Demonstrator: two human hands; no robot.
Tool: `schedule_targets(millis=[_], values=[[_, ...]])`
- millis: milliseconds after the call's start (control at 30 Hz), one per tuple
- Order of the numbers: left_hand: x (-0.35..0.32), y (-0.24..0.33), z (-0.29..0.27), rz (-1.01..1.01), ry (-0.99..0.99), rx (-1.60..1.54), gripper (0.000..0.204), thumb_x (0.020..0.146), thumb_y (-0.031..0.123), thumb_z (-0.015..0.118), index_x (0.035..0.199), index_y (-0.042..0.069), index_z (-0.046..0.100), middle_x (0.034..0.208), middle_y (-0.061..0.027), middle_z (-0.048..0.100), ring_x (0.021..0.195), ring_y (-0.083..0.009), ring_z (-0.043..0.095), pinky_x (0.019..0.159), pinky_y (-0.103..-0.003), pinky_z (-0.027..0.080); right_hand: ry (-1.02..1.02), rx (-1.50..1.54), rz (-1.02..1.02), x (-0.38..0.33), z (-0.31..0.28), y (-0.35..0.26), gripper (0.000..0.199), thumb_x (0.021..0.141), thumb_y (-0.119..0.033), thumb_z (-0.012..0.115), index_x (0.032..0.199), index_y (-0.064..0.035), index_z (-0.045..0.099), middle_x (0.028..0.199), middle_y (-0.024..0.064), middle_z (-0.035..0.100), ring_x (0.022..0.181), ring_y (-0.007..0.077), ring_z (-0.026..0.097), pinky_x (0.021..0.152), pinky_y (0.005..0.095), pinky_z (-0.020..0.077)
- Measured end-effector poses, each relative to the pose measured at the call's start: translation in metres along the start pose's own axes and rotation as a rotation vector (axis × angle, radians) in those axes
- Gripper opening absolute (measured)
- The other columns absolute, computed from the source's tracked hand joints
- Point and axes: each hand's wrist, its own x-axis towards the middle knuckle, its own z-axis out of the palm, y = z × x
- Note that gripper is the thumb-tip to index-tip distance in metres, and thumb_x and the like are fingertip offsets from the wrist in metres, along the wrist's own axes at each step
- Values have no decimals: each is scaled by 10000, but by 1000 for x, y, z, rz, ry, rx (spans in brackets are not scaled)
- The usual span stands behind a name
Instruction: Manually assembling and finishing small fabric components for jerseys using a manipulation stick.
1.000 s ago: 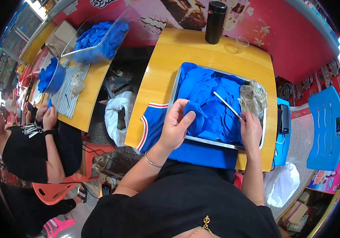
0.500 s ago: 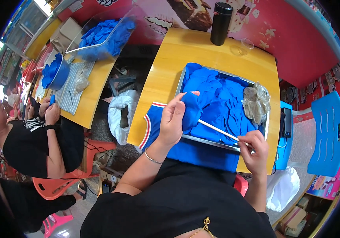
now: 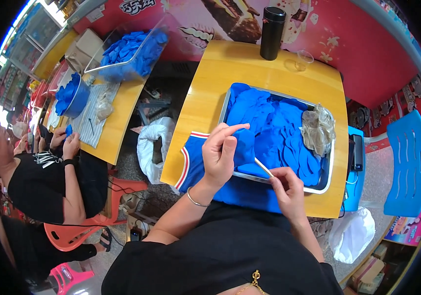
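Close over the near left edge of a metal tray (image 3: 328,184), my left hand (image 3: 219,160) is closed on a soft, rounded blue piece (image 3: 244,148), its index finger stretched along the top. My right hand (image 3: 289,194) pinches a thin pale stick (image 3: 263,167). The stick's far end meets the lower edge of the held blue piece; whether it goes inside is hidden. Many flat, overlapping blue pieces (image 3: 269,115) fill the tray. A crumpled, cloudy plastic bag (image 3: 317,129) lies on its right side. Blue cloth with red-and-white trim (image 3: 187,162) spreads under the tray's near left.
A black tumbler (image 3: 272,34) and a clear cup (image 3: 304,59) stand at the table's back. Left, a co-worker (image 3: 43,182) handles a small blue piece beside a blue tub (image 3: 77,101) and a clear bin (image 3: 134,54). Blue chairs (image 3: 407,167) stand right; a white sack (image 3: 154,147) sits between tables.
My right hand has moved left toward my left hand, and less of the stick shows between them. My left hand still grips the blue piece. The whole view has shifted slightly.
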Motion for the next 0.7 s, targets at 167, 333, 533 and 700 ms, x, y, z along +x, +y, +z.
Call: schedule_targets(millis=[167, 333, 533, 700], values=[[-5, 2, 10, -127, 114, -208, 328, 936, 304, 503, 1035, 14, 620, 621, 71, 404, 528, -3, 289, 467, -184, 206, -176, 428, 145, -1, 11, -5, 134, 900, -106, 532, 986, -4, 551, 753, 32, 579, 630, 75, 519, 561, 209, 402], [-8, 1, 13, -170, 69, -355, 341, 936, 320, 500, 1049, 15, 603, 597, 103, 371, 531, 17, 267, 467, -173, 193, -351, 824, 366, 1, 9, -3, 149, 909, -131, 526, 1005, -19, 539, 742, 31, 574, 589, 52, 477, 512, 187, 343], [-5, 6, 8, -133, 39, -424, 399, 913, 381, 522, 1032, 9, 603, 616, 88, 417, 540, 11, 295, 480, -166, 210, -80, 334, -72, 2, 11, 5, 86, 869, -7, 530, 951, 11, 549, 748, 64, 568, 615, 88, 524, 556, 206, 432], [-6, 9, 11, -112, -6, -479, 420, 897, 406, 536, 1002, 7, 621, 790, 25, 582, 606, -3, 388, 539, -153, 303, -170, 427, -32, 2, 1, 0, 82, 863, 19, 510, 938, 10, 543, 766, 69, 579, 653, 100, 544, 574, 206, 427]])
